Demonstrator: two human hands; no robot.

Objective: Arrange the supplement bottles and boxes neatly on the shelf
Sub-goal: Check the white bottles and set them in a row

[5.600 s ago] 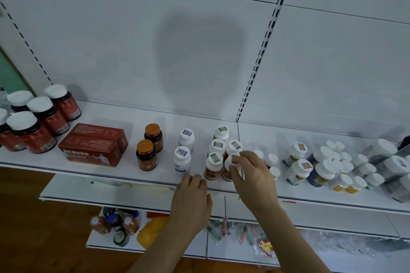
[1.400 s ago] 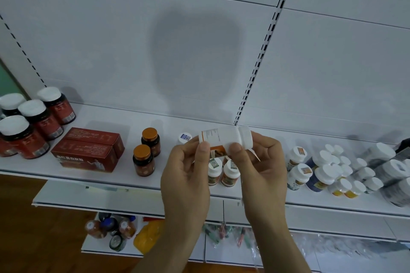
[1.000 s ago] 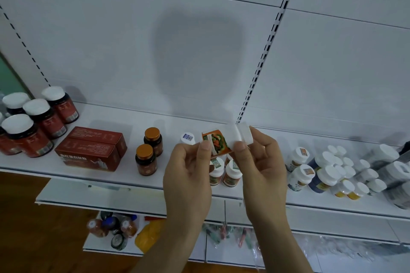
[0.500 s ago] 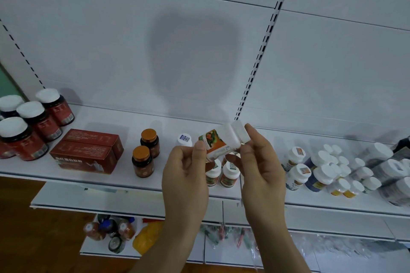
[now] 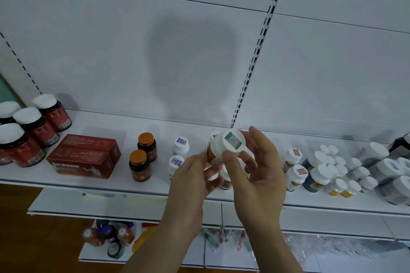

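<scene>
One white-capped bottle (image 5: pixel 224 148) is held above the shelf (image 5: pixel 111 184), tilted so its cap with a square sticker faces the camera; an orange label shows on its side. On the shelf stand four dark red-labelled jars with white caps (image 5: pixel 33 126) at far left, two red boxes (image 5: pixel 84 155) side by side, two amber bottles with orange caps (image 5: pixel 143 156), and two small white bottles (image 5: pixel 178 155). Right of centre, white-capped bottles (image 5: pixel 321 170) crowd together; their labels are possibly mixed.
</scene>
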